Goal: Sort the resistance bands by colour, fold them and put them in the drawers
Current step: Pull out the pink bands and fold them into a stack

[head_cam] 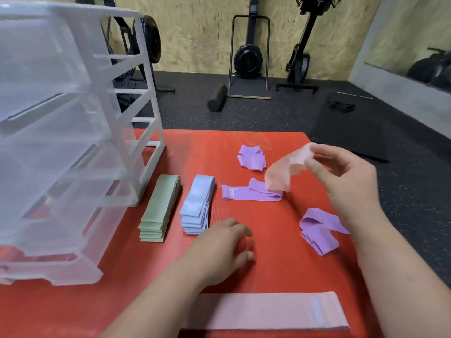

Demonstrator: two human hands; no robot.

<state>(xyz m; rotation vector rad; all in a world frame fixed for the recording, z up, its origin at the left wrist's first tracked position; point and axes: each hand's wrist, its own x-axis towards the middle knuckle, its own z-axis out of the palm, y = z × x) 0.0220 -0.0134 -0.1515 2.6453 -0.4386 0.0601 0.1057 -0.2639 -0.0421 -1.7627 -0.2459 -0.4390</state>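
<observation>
While my left hand (219, 247) rests slack and empty on the red foam mat (280, 272), my right hand (346, 176) pinches a crumpled pink elastic band (278, 176) at two o'clock.

Wall: chipboard wall (200, 40) far beyond my right hand (346, 186).
Floor: speckled rubber floor (268, 113) past my grip; red mat (280, 272) beneath it.

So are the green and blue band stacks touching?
Apart. The head view shows a strip of red mat between the green stack and the blue stack.
</observation>
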